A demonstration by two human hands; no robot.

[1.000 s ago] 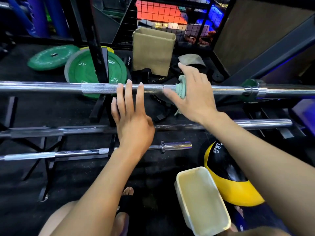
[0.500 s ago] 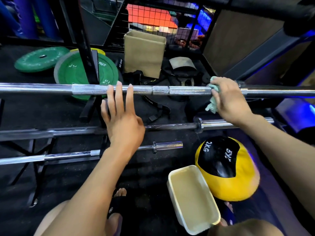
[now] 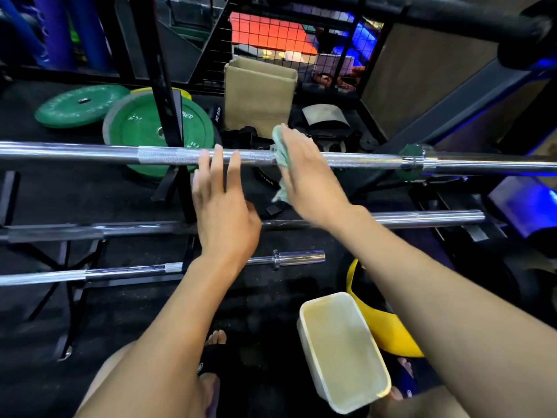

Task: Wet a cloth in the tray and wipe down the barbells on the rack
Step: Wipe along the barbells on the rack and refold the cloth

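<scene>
Fingers [image 3: 297, 146] of the right hand [image 3: 304, 173] press a crumpled pale-green cloth [image 3: 279, 152] against the knurled chrome top barbell [image 3: 90, 152]; left hand [image 3: 224, 215] fingertips, straight and spread, touch it.

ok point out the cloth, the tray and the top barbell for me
cloth [image 3: 278, 152], head view, on the green fold beside the right hand's fingers
tray [image 3: 313, 345], head view, on its near-left white rim
top barbell [image 3: 162, 154], head view, on the knurled stretch left of the left hand
</scene>
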